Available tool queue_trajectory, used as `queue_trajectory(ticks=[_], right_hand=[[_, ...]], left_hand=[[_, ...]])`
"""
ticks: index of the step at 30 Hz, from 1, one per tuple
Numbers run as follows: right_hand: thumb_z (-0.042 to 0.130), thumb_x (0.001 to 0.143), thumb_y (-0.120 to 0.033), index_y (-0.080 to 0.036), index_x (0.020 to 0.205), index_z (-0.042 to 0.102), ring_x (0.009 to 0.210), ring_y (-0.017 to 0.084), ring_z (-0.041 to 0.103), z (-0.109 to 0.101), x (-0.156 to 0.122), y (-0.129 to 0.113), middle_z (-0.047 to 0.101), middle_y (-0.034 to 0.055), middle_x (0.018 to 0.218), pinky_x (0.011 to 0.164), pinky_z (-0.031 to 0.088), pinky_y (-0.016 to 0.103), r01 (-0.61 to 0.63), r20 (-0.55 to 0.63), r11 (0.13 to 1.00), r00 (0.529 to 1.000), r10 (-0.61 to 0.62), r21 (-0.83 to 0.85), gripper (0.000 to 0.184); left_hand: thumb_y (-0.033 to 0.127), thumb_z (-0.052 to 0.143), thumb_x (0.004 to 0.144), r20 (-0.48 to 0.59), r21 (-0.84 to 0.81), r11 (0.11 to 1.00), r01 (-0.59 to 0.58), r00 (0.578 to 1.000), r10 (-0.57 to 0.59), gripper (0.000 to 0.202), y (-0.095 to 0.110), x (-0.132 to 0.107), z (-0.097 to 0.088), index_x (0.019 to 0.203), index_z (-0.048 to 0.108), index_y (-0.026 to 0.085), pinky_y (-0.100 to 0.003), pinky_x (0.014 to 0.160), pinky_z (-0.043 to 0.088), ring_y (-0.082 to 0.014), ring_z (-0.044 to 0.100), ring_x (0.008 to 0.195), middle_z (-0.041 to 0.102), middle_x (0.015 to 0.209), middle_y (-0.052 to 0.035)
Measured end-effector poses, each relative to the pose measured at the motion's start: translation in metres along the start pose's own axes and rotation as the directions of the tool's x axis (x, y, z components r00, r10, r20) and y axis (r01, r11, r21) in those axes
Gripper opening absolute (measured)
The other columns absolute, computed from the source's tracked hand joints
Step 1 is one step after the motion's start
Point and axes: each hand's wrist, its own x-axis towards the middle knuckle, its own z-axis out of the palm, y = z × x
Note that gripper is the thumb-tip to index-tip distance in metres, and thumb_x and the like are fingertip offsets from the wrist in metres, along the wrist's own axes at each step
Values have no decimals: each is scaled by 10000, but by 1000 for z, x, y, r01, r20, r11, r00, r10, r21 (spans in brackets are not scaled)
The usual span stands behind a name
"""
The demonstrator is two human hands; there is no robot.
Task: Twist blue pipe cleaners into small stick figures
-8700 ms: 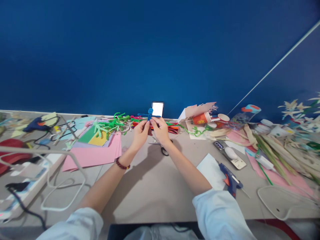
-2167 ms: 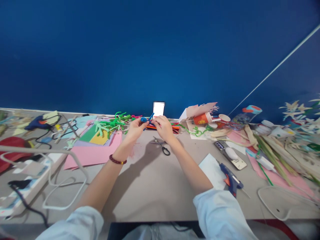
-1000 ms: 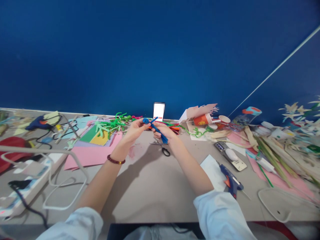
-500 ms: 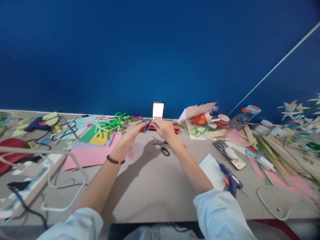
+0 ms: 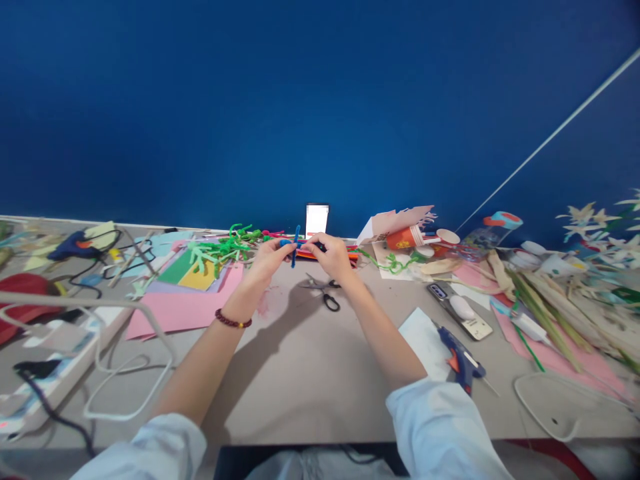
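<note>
Between my hands is a blue pipe cleaner (image 5: 295,248), held up over the far part of the table with one length standing upright across another. My left hand (image 5: 271,261) pinches it from the left, fingers closed. From the other side, my right hand (image 5: 329,256) is closed on it too, the fingertips a short way from the left ones. Scissors with black handles (image 5: 331,302) lie on the table just below my right hand. Behind the hands a bundle of red and orange pipe cleaners (image 5: 353,255) shows in part. A phone (image 5: 317,219) with a bright screen stands behind them.
Green pipe cleaners (image 5: 235,245) and pink paper (image 5: 183,312) lie to the left, near a white power strip (image 5: 60,373). On the right are a glue gun (image 5: 463,360), a phone (image 5: 475,323), red paper cups (image 5: 404,237) and dried husks (image 5: 540,313). A blue wall (image 5: 320,113) rises behind.
My hands have drawn slightly apart. More of the blue pipe cleaner shows, and its crossing piece now stands upright rather than slanted. The scissors have not moved.
</note>
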Motion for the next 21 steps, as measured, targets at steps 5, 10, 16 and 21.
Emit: queue_trajectory(ticks=[5,10,16,21], right_hand=[[571,816,-373,-199,734,632,759,162,568,4,2,5,651,23,758,715,409,267,-67,-81,993,994,75,95,202],[565,792,-431,-192,724,570,629,140,592,7,4,17,627,-4,675,628,437,259,-259,129,895,965,227,363,249],[596,751,-451,-198,687,524,553,128,578,7,5,20,578,-23,632,561,436,248,-317,224,861,944,243,399,271],[550,788,-435,-204,705,545,455,111,486,7,4,17,512,-46,534,491,366,231,-327,129,906,944,303,268,245]], left_hand=[[336,688,631,19,143,981,-131,991,130,189,9,-6,1,664,637,156,-224,487,347,-95,450,515,546,568,12],[346,681,635,124,247,940,-233,970,208,192,11,-9,-2,686,636,166,-216,450,291,-87,418,483,547,581,11],[346,686,636,194,306,924,-230,965,176,198,12,-9,-5,730,643,177,-221,425,234,-79,352,430,484,513,35],[347,674,653,174,281,925,-255,962,212,188,9,-9,-2,739,641,183,-215,422,234,-73,341,439,498,543,35]])
